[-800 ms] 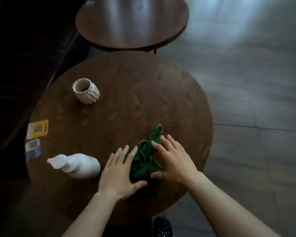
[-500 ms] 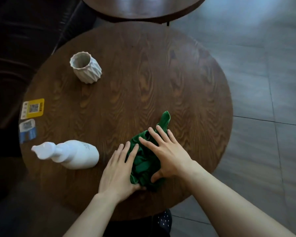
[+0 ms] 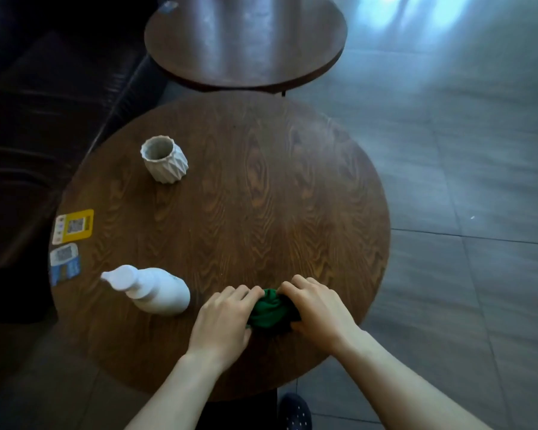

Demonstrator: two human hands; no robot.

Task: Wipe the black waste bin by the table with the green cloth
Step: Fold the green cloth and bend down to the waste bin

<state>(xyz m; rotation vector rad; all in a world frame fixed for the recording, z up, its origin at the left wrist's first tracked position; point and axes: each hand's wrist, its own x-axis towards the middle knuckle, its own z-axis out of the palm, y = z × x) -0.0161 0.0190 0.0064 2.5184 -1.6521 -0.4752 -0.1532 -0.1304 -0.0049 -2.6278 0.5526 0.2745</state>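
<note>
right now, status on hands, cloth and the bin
Left hand and right hand both closed on the green cloth, bunched on the round table. Waste bin not in view. White pump bottle close beside left hand.

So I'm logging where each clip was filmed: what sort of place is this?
Probably a cafe or lounge seating area: two round wooden tables, QR-code cards at the near table's edge, and a dark sofa alongside on a tiled floor.

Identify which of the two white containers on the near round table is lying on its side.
The white pump bottle, beside the left hand, lies on its side with its nozzle pointing left. The ridged white cup farther back stands upright, mouth open upward.
</note>
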